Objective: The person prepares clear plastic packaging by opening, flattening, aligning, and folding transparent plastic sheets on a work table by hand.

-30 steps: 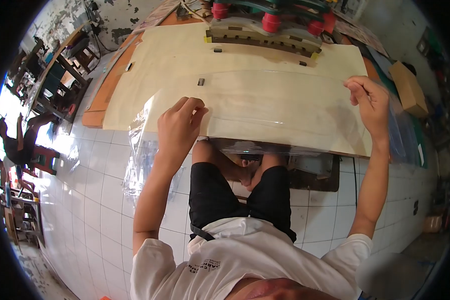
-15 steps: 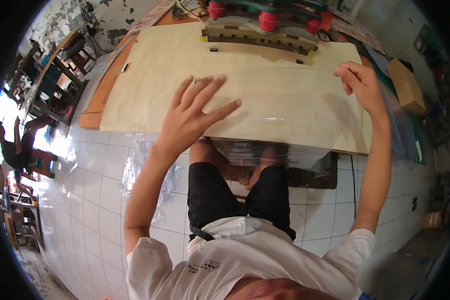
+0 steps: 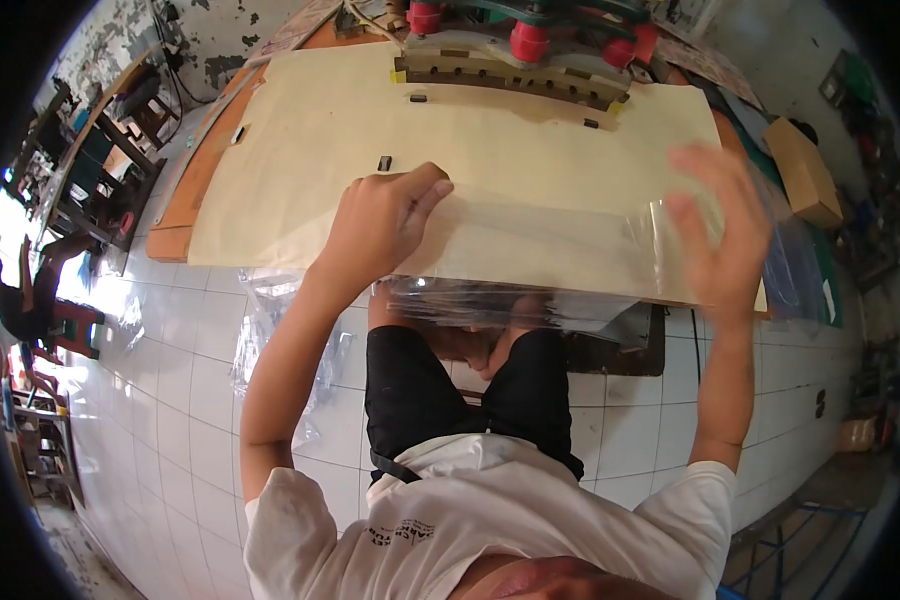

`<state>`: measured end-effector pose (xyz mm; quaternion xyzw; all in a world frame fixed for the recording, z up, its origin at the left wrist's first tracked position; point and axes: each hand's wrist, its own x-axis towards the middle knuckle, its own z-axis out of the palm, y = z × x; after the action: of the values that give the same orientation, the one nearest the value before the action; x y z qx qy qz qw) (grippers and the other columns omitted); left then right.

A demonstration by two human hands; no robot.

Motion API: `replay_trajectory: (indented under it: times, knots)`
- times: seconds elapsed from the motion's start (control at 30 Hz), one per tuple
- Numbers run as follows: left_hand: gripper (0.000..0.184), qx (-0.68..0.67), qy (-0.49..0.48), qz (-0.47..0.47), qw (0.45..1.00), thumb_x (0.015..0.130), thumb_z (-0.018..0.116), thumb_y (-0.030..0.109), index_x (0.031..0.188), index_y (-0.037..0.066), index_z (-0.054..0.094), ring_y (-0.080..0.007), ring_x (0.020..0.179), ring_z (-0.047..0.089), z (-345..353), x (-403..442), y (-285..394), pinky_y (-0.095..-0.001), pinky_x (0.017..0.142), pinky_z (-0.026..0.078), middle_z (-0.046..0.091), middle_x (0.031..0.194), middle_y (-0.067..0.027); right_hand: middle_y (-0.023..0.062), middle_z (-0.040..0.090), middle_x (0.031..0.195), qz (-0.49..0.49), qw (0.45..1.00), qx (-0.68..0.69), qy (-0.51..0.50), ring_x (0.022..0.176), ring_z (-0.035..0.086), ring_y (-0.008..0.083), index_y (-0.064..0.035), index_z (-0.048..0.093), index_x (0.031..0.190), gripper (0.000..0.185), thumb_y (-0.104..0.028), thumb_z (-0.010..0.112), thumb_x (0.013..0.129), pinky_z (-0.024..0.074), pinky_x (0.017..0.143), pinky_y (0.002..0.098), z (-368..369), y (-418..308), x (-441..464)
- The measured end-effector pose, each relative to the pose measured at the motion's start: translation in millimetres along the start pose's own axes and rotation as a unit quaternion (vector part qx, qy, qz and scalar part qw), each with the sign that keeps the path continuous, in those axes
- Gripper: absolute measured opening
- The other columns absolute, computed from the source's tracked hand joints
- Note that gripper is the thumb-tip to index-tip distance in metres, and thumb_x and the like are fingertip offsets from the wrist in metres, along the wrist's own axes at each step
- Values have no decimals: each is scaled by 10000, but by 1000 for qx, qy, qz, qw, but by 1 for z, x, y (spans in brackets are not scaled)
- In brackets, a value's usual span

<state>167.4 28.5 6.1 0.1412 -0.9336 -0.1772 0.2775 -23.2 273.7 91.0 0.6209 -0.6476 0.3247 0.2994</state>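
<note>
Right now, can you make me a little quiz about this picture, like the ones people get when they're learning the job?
1. Which bare hand has its fingertips closed on the thin clear plastic sheet?
2. True or false: the brown cardboard box is to the right of the big cream-coloured covering on the table.
3. Fill in the blank: the chunky round parts under the dark green frame are coloured ____.

Key:
1. The left hand; the right hand is blurred, with its fingers apart.
2. True.
3. Red.
</note>
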Motion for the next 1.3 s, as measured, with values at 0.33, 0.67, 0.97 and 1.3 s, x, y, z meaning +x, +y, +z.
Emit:
replay_trajectory:
  times: [0.33, 0.67, 0.97, 1.3]
  knots:
    - [430, -159, -38, -111, 980, 1024, 474, 334, 849, -44, 581, -200, 660, 648, 5, 16, -14, -322, 667, 503, 657, 703, -135, 145, 613, 1179, -106, 901, 319, -273, 1155, 578, 297, 4, 604, 1186, 458, -228, 705, 805, 481, 979, 413, 111, -141, -125]
    - [333, -168, -26, -99, 980, 959, 528, 276, 850, -34, 582, -405, 686, 630, 5, 16, -22, -440, 693, 485, 641, 670, -186, 197, 388, 1485, 8, 977, 17, -211, 1381, 366, 358, -59, 485, 1404, 610, -376, 600, 895, 230, 1123, 579, 163, -109, -178]
    - [300, -151, -31, -122, 981, 959, 509, 259, 861, -12, 594, -411, 692, 626, 7, 17, -16, -454, 665, 489, 636, 689, -202, 239, 384, 1474, 72, 982, -7, -172, 1361, 376, 401, -22, 478, 1383, 587, -399, 522, 935, 218, 1106, 594, 128, -95, -97]
    - [246, -88, 45, -67, 993, 931, 557, 243, 920, 22, 665, -415, 685, 616, 17, 10, -20, -475, 652, 493, 641, 723, -211, 239, 516, 1347, 5, 980, 59, -188, 1283, 470, 394, 33, 519, 1311, 594, -376, 615, 890, 323, 1099, 517, 130, -74, -93]
